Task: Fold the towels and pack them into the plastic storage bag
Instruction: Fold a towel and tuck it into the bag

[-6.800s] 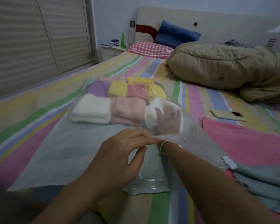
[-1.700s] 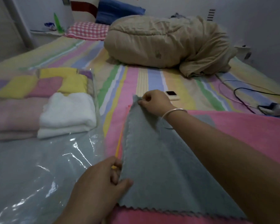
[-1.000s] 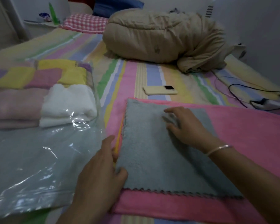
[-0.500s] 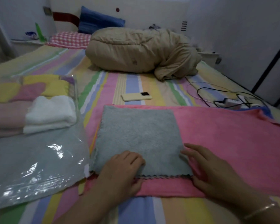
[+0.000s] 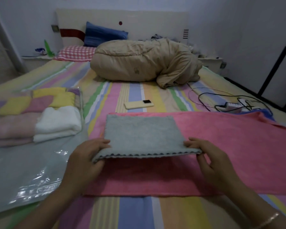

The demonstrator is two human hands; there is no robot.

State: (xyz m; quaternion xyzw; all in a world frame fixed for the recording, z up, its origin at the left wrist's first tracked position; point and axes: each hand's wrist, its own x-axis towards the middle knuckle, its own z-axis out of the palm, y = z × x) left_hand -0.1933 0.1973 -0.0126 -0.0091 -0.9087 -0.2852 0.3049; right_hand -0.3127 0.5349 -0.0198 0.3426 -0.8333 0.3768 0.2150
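1. Nearest, the left hand (image 5: 85,156) and right hand (image 5: 210,158) each pinch a near corner of the grey towel (image 5: 143,138), lifting its near edge.
2. The towel lies on a pink towel (image 5: 229,146) spread over the bed (image 5: 139,212).
3. To fold well, carry both corners forward evenly and match the far edge.
4. Left, the plastic storage bag (image 5: 23,171) holds folded towels (image 5: 56,123).

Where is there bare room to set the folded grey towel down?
Free: pink towel right of the grey towel; flat plastic bag in front of the white towel. Crowded: bag's far end, and around the cables.
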